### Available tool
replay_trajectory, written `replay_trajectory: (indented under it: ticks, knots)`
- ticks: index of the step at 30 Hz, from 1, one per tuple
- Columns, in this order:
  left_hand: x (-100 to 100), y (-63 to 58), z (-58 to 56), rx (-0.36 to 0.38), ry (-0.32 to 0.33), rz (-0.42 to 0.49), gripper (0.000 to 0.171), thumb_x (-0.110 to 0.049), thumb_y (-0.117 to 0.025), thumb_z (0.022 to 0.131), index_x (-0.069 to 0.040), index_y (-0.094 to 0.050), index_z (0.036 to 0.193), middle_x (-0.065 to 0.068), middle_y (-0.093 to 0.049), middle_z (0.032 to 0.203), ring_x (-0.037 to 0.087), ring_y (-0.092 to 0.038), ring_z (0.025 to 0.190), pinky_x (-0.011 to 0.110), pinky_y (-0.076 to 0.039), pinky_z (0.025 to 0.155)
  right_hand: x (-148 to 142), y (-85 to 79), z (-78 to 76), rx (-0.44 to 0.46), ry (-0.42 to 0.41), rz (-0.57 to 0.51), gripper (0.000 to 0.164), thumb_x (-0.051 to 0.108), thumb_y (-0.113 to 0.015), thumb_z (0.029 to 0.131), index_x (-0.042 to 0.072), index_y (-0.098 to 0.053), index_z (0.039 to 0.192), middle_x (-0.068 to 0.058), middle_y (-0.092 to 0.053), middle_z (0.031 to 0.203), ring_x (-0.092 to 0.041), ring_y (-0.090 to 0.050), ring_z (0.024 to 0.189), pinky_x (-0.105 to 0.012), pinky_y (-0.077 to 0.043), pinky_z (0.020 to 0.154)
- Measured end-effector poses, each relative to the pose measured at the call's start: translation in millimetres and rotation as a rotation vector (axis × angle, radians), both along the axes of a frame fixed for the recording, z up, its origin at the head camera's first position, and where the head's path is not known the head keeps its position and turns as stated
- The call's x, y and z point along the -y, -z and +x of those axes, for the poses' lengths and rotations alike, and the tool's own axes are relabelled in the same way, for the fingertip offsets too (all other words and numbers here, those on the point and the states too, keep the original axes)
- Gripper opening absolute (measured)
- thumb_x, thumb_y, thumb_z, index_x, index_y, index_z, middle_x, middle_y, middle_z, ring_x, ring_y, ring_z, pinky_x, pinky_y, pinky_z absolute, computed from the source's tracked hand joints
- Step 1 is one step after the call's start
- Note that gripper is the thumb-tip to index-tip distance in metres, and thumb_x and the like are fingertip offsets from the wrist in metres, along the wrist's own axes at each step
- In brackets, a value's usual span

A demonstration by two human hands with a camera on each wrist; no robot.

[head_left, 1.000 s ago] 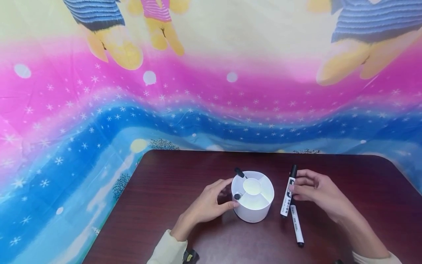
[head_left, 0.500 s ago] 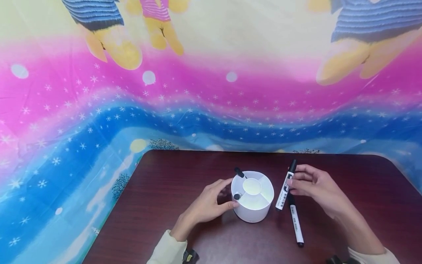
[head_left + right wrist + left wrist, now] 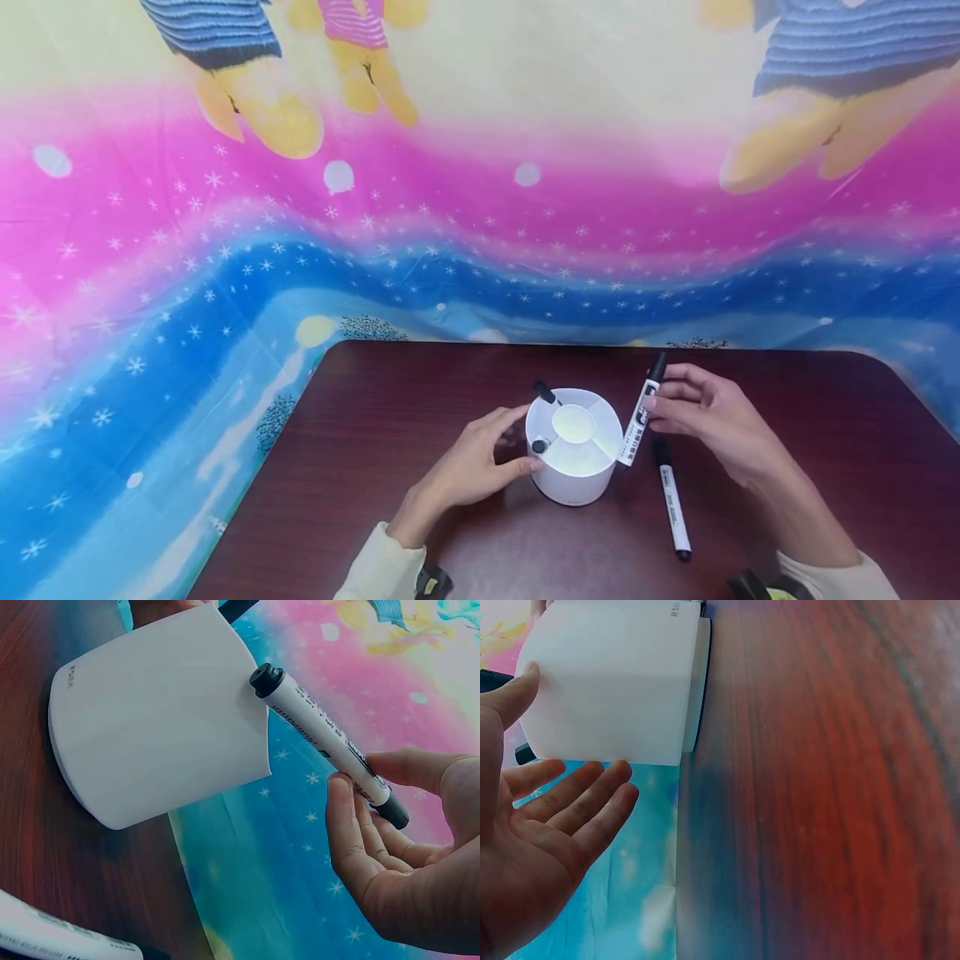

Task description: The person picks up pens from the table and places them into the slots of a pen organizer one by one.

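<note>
A white round pen holder [image 3: 576, 487] with several compartments stands upright on the table. My left hand [image 3: 476, 462] holds its left side, thumb at the front and fingers round the back; in the left wrist view the fingertips [image 3: 619, 769] meet its wall. Between thumb and fingers, my right hand [image 3: 708, 417] pinches a white marker [image 3: 641, 421] with black ends. The marker is raised and tilted, its lower end right at the holder's right rim. In the right wrist view that black end [image 3: 266, 679] overlaps the rim. Two black-tipped pens, one black cap [image 3: 540, 447] in front, stand in the holder's left compartments.
Another white marker [image 3: 672, 508] with black ends lies on the dark red wooden table [image 3: 420, 367], right of the holder and below the right hand. A colourful cloth [image 3: 450, 208] with bears and snowflakes hangs behind the table's far edge.
My right hand has lifted the marker and carried it left to the holder's rim, tilting it more. The left hand and the holder have stayed in place.
</note>
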State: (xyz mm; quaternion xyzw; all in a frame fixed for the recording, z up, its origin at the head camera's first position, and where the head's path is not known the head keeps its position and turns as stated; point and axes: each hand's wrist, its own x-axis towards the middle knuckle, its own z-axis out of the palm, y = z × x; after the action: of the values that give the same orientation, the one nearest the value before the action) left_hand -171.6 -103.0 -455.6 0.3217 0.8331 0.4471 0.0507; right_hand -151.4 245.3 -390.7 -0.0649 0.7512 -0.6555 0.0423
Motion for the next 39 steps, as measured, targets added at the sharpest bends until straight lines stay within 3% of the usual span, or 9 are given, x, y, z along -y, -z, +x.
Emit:
replay_trajectory:
  ticks: [9,19,28,39]
  knots:
    - [-1,-1.0,-0.5,0.016,0.001,-0.003,0.072,-0.041,-0.079,0.099,-0.024,-0.048,0.162,0.001,-0.067,0.136,0.026,-0.072,0.121,0.039,-0.061,0.106,3,-3.4,-1.3,-0.021,0.018,-0.058,0.039,0.003,-0.072,0.101,0.000,-0.054,0.135,0.003,-0.075,0.106,-0.013,-0.079,0.091,-0.029,-0.067,0.083]
    - [-1,-1.9,0.0,0.002,-0.010,-0.020,0.072,-0.041,-0.080,0.098,-0.024,-0.049,0.161,-0.002,-0.068,0.132,0.015,-0.072,0.120,0.030,-0.060,0.105,3,-1.8,-1.4,-0.041,0.052,-0.128,0.029,0.000,-0.073,0.100,0.006,-0.059,0.125,0.003,-0.075,0.104,-0.012,-0.078,0.090,-0.031,-0.067,0.083]
    - [-1,-1.6,0.9,-0.002,-0.005,-0.023,0.071,-0.040,-0.079,0.099,-0.023,-0.049,0.162,-0.001,-0.067,0.135,0.016,-0.071,0.119,0.032,-0.060,0.105,3,2.8,-0.6,-0.065,0.046,-0.122,0.024,0.000,-0.073,0.100,0.009,-0.064,0.121,0.003,-0.076,0.104,-0.011,-0.078,0.091,-0.029,-0.067,0.082]
    - [0,-1.0,1.2,0.012,-0.002,-0.008,0.071,-0.039,-0.079,0.099,-0.021,-0.049,0.161,0.003,-0.067,0.137,0.025,-0.072,0.122,0.042,-0.061,0.106,12,8.0,-0.9,-0.087,0.016,-0.079,0.023,0.001,-0.073,0.100,0.010,-0.065,0.119,0.005,-0.076,0.103,-0.012,-0.079,0.092,-0.030,-0.067,0.081]
